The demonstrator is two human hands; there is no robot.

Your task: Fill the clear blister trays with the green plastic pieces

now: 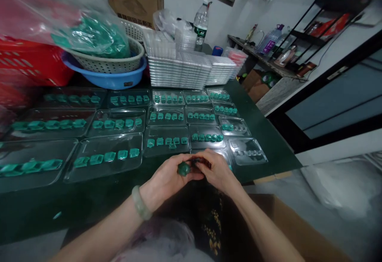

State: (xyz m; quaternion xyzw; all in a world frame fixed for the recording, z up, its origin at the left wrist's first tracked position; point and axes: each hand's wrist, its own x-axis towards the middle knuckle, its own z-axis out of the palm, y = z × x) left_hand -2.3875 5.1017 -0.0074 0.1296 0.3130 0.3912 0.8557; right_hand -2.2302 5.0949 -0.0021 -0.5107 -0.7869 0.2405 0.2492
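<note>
My left hand (pixel 170 174), with a pale green bangle (pixel 141 203) at the wrist, is curled palm up around a small dark green piece (pixel 184 169). Against its fingertips, my right hand (pixel 215 170) pinches something too small to make out. Both hands are above the table's front edge, partly covering a clear tray (pixel 225 155). Beyond them, clear trays hold rows of green pieces, such as this tray (pixel 167 152). In the tray at the right (pixel 259 144), the row of cups looks clear, while the one behind it (pixel 246 123) has green pieces only on its left side.
Stacked clear trays (pixel 179 73) stand at the back beside a water bottle (pixel 201 21). A blue basin (pixel 110 78), a red basket (pixel 36 63) and bagged green pieces (pixel 98 35) are at the back left. A cardboard box (pixel 286 226) sits below at the right.
</note>
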